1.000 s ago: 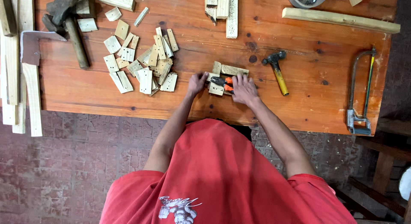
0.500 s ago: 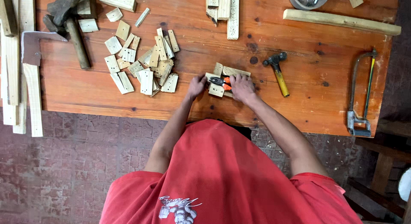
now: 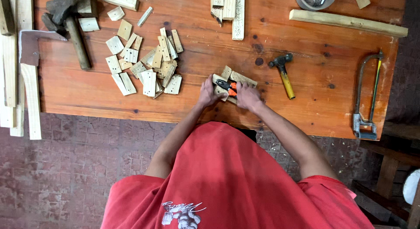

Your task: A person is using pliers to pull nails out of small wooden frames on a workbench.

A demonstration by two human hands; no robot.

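packages: none | labels: none | signs: none | screens: none in view

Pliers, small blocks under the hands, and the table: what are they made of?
Pliers: dark metal jaws, orange grips that look like plastic or rubber. Small blocks: pale, unfinished wood with visible grain. Table: reddish-brown wooden planks with knots and a slight sheen, probably varnished.

Near the table's point(image 3: 109, 95) near edge, the left hand point(image 3: 207, 92) presses small wood blocks point(image 3: 238, 77) while the right hand point(image 3: 247, 97) grips orange-handled pliers point(image 3: 228, 86). A yellow-handled hammer point(image 3: 284, 73) lies just right.
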